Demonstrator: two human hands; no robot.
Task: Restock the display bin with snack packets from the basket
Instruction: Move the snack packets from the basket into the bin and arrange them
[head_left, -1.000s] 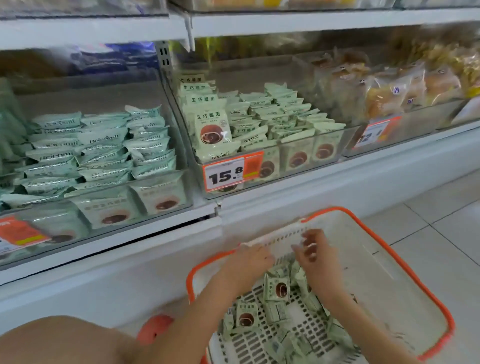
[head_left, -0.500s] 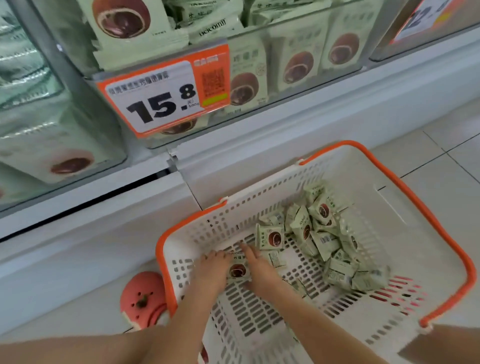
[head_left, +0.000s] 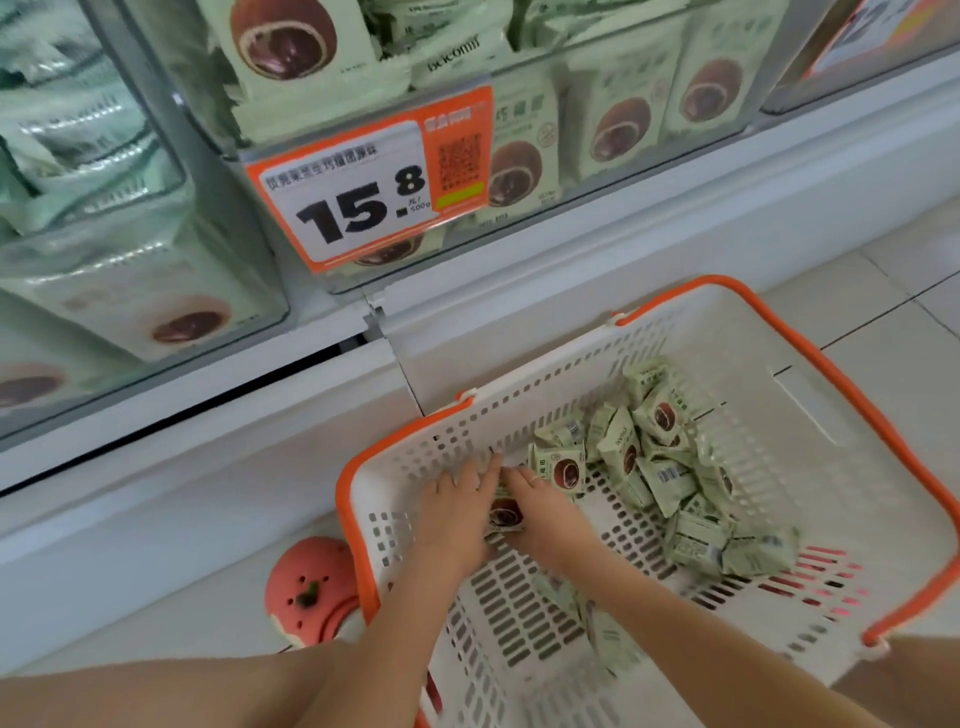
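Note:
A white basket with an orange rim (head_left: 810, 332) sits on the floor below the shelf. Several pale green snack packets (head_left: 660, 467) with a brown round picture lie heaped in its far right part. Both hands reach into the basket's near left part. My left hand (head_left: 457, 509) and my right hand (head_left: 545, 512) press together around one snack packet (head_left: 505, 515), which shows between them. The clear display bin (head_left: 613, 208) on the shelf above holds more of the same packets behind an orange price tag (head_left: 363, 192) reading 15.8.
A second clear bin (head_left: 130, 291) of green packets stands to the left on the shelf. A pink shoe (head_left: 311, 587) rests on the floor beside the basket's left corner. My knee fills the lower left. White floor tiles (head_left: 904, 270) lie to the right.
The view dropped from the shelf to the basket. Both hands moved from the heap to the basket's near left part and closed around one packet.

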